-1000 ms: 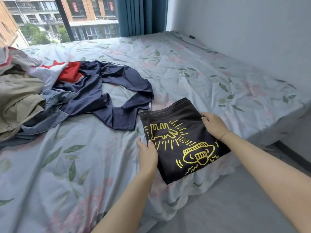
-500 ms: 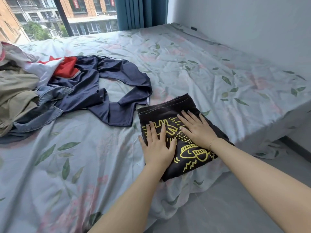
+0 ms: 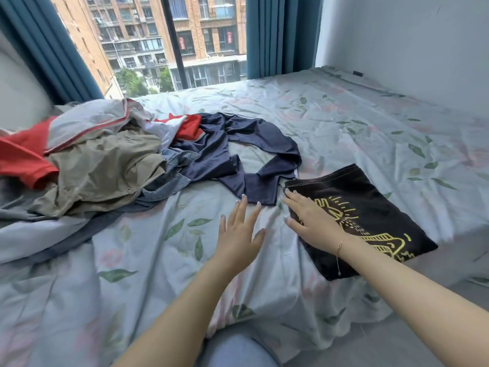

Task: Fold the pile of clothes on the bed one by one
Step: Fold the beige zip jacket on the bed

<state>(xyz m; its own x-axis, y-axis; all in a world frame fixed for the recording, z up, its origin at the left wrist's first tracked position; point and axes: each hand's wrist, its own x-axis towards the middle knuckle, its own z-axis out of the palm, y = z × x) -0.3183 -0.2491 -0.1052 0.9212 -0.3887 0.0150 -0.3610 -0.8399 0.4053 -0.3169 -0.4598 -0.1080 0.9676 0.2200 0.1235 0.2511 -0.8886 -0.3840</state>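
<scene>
A pile of clothes (image 3: 100,157) is heaped on the left of the bed (image 3: 370,133). A folded shirt (image 3: 354,215) is laid near the bed's right front edge, with a loose garment (image 3: 238,154) spread between them.

Folded black shirt (image 3: 362,207) lies right of unfolded pile (image 3: 105,160).

Teal curtains (image 3: 280,35), brick buildings (image 3: 148,35) outside
</scene>
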